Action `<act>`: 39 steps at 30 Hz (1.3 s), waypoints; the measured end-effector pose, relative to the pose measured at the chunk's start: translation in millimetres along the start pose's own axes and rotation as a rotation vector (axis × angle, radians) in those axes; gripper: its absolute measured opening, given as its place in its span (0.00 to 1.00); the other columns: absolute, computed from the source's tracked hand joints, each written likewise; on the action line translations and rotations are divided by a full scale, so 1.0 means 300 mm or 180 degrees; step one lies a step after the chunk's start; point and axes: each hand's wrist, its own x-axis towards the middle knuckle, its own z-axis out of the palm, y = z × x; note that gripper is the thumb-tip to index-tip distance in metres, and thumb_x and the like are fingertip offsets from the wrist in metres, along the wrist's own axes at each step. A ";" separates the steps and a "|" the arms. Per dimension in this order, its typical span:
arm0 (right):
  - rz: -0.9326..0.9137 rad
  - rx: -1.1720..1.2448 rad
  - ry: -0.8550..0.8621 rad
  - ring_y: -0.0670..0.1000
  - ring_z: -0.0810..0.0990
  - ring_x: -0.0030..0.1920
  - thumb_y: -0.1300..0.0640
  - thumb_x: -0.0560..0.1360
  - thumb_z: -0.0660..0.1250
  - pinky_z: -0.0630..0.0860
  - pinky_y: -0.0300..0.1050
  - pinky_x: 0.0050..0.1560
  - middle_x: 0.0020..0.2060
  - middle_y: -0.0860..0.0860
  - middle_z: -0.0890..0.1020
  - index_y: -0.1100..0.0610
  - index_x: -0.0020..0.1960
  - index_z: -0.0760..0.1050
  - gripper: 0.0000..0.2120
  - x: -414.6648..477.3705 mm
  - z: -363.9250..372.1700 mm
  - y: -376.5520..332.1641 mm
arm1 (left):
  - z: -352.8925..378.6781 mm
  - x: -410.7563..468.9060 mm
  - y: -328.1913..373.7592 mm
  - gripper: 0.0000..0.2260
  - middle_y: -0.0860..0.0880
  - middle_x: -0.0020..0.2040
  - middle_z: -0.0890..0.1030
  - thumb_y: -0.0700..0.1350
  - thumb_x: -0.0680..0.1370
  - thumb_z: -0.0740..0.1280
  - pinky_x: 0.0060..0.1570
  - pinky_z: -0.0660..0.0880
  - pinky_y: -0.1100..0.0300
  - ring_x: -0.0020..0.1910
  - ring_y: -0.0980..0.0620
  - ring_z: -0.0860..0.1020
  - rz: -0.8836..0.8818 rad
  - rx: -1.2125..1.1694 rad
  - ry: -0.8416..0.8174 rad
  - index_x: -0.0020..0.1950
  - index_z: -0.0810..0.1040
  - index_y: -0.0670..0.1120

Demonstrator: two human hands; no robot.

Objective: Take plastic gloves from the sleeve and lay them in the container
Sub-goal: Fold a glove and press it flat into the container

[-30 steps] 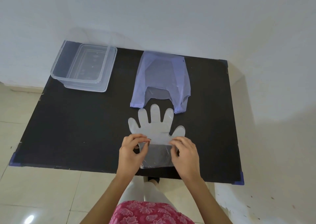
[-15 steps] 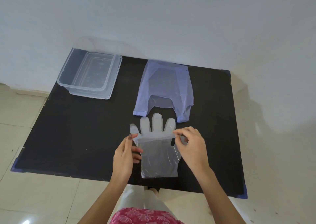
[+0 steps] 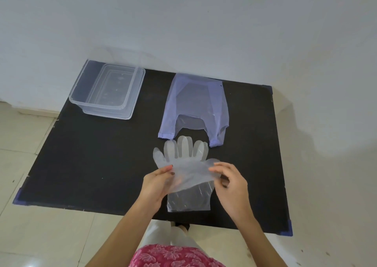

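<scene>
Gloves [image 3: 183, 154] of thin translucent plastic, pinched by both hands.

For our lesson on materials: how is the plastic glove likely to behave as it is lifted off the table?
The glove is probably floppy: its cuff already bends upward between the left hand and right hand. Likely very light, being see-through thin film. It may cling or slip, hard to tell.

- A black table [image 3: 98, 164] with blue-taped corners stands against a plain white wall [image 3: 204, 21] at 12 o'clock.
- Pale tiled floor [image 3: 30, 236] shows from 6 to 9 o'clock.
- Soft shadow falls at 3 o'clock.
</scene>
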 end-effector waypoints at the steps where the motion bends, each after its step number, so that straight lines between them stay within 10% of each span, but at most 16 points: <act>1: 0.0613 0.0361 0.0104 0.46 0.80 0.54 0.63 0.74 0.69 0.79 0.43 0.57 0.56 0.48 0.80 0.52 0.55 0.79 0.12 -0.005 0.007 0.003 | -0.001 -0.001 -0.006 0.10 0.47 0.55 0.80 0.34 0.76 0.67 0.58 0.77 0.47 0.52 0.46 0.80 0.0033 0.0013 0.0011 0.53 0.83 0.42; 4: 0.2623 0.2242 0.0032 0.54 0.82 0.52 0.58 0.79 0.62 0.79 0.50 0.56 0.54 0.56 0.80 0.57 0.58 0.75 0.09 0.009 0.016 0.004 | -0.004 -0.007 -0.023 0.12 0.47 0.56 0.79 0.33 0.75 0.68 0.56 0.78 0.49 0.51 0.47 0.80 0.0112 0.0119 0.0023 0.56 0.82 0.42; 7: 0.3439 0.3043 -0.0291 0.59 0.82 0.52 0.48 0.77 0.65 0.78 0.54 0.57 0.49 0.60 0.81 0.59 0.49 0.74 0.13 0.039 0.012 0.000 | -0.008 -0.015 -0.034 0.14 0.46 0.57 0.79 0.32 0.74 0.69 0.52 0.79 0.52 0.51 0.47 0.80 0.0091 0.0198 -0.0001 0.57 0.81 0.44; 19: 0.2476 0.1029 -0.0542 0.54 0.85 0.44 0.66 0.69 0.73 0.83 0.52 0.49 0.44 0.57 0.83 0.58 0.42 0.80 0.06 0.078 0.105 -0.021 | -0.101 -0.072 -0.062 0.17 0.43 0.55 0.80 0.27 0.74 0.65 0.49 0.81 0.51 0.49 0.44 0.82 -0.0103 0.0293 0.0039 0.59 0.78 0.41; 27: 0.1906 0.1130 -0.0737 0.51 0.86 0.41 0.64 0.68 0.75 0.83 0.51 0.49 0.43 0.55 0.86 0.57 0.46 0.83 0.08 0.133 0.108 -0.166 | -0.174 -0.113 -0.010 0.11 0.41 0.54 0.81 0.31 0.75 0.67 0.55 0.79 0.47 0.51 0.42 0.82 -0.0201 -0.0131 -0.0041 0.55 0.81 0.39; 33: 0.1752 0.1451 -0.0610 0.52 0.83 0.40 0.65 0.71 0.72 0.80 0.42 0.38 0.42 0.57 0.84 0.57 0.42 0.80 0.04 0.228 0.147 -0.352 | -0.255 -0.104 0.200 0.11 0.38 0.54 0.81 0.31 0.76 0.65 0.39 0.83 0.54 0.51 0.41 0.82 -0.0037 -0.0457 -0.0243 0.56 0.80 0.35; 39: 0.1536 0.1636 -0.0282 0.55 0.86 0.43 0.61 0.68 0.76 0.82 0.51 0.50 0.40 0.54 0.86 0.58 0.44 0.84 0.05 0.352 0.244 -0.547 | -0.367 -0.010 0.479 0.11 0.40 0.56 0.80 0.31 0.75 0.66 0.36 0.82 0.59 0.53 0.43 0.82 0.0402 -0.0144 -0.0401 0.56 0.81 0.38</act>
